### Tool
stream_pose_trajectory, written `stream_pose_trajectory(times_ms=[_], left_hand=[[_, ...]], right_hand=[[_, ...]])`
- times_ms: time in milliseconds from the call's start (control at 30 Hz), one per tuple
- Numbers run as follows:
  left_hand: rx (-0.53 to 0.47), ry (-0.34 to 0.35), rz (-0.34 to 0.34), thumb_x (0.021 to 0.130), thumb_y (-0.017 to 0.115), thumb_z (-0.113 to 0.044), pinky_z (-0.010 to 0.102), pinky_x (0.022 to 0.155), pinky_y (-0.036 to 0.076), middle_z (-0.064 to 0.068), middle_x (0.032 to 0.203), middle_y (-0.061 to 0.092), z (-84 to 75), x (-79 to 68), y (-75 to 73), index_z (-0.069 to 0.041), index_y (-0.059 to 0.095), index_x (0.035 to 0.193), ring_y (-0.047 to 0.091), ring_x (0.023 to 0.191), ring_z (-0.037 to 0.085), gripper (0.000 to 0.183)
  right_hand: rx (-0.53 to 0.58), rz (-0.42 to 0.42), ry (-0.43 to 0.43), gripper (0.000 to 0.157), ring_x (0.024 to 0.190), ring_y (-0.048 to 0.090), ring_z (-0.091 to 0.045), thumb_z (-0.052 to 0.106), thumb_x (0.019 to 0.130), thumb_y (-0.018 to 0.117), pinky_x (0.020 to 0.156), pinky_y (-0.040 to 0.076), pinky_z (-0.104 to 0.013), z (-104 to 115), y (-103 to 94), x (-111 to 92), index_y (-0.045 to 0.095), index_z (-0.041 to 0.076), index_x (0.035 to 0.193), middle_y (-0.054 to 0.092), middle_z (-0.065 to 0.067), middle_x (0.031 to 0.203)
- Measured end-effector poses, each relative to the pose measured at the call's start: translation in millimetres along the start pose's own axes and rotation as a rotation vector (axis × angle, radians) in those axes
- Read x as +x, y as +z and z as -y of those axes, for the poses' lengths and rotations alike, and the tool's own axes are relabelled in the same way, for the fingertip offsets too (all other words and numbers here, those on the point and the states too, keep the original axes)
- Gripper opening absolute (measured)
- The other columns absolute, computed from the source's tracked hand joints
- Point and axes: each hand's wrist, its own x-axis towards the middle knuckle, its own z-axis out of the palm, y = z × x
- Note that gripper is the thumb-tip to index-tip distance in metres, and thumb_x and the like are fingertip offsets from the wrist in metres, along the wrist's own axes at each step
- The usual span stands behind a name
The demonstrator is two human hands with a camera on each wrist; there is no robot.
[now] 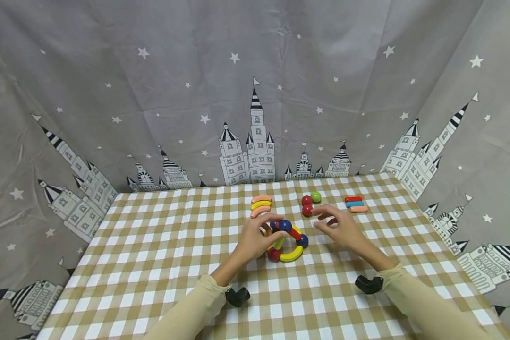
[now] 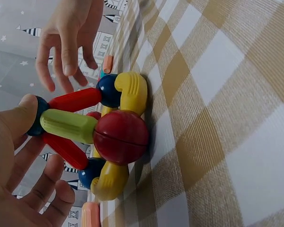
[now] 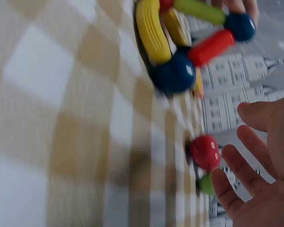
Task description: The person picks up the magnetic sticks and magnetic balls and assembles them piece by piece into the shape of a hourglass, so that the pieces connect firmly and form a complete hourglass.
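Observation:
A pyramid-like frame of toy building balls and rods stands on the checked cloth. Its base has curved yellow rods (image 1: 292, 255), a red ball (image 2: 121, 137) and blue balls (image 1: 302, 241). A green rod (image 2: 68, 125) and red rods (image 2: 75, 99) slant up to a blue ball (image 1: 285, 225) at the top. My left hand (image 1: 251, 240) pinches this top ball, thumb on the near side. To the right, my right hand (image 1: 342, 230) hovers apart from the frame, fingers loosely bent and holding nothing. Just beyond its fingertips lie two red balls (image 1: 307, 210).
A green ball (image 1: 316, 197) sits beside the red balls. Curved peach and yellow rods (image 1: 260, 205) lie at the back left. Straight red, blue and peach rods (image 1: 359, 209) line up at the back right. A grey castle-print curtain (image 1: 195, 94) hangs behind the table.

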Motion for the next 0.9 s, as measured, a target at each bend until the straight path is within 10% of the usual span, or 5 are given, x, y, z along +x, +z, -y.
stream_pose_trajectory(times_ms=[400, 633, 900], left_hand=[[-0.009, 0.034, -0.027, 0.085, 0.086, -0.021, 0.024, 0.061, 0.051, -0.002, 0.095, 0.074, 4.7, -0.7, -0.2, -0.012, 0.077, 0.113, 0.060, 0.069, 0.010, 0.031], [-0.017, 0.008, -0.026, 0.085, 0.087, -0.023, 0.026, 0.063, 0.053, -0.005, 0.100, 0.076, 4.4, 1.0, 3.1, -0.014, 0.078, 0.114, 0.063, 0.070, 0.012, 0.031], [-0.022, 0.005, -0.017, 0.085, 0.086, -0.022, 0.024, 0.062, 0.052, -0.003, 0.101, 0.076, 4.4, 1.3, 3.8, -0.013, 0.078, 0.115, 0.063, 0.071, 0.012, 0.031]], right_hand=[[-0.135, -0.104, -0.001, 0.041, 0.099, 0.069, -0.040, -0.003, 0.088, 0.078, 0.082, 0.056, -0.055, -41, -45.6, -2, 0.066, 0.001, 0.127, 0.070, -0.022, 0.118], [-0.155, -0.124, 0.034, 0.040, 0.092, 0.073, -0.035, -0.002, 0.088, 0.078, 0.075, 0.059, -0.037, -56, -62.9, -4, 0.067, 0.001, 0.126, 0.070, -0.023, 0.114], [-0.207, -0.127, 0.064, 0.044, 0.100, 0.070, -0.040, 0.002, 0.088, 0.080, 0.080, 0.054, -0.053, -71, -72.4, -8, 0.065, 0.003, 0.129, 0.069, -0.023, 0.120]])
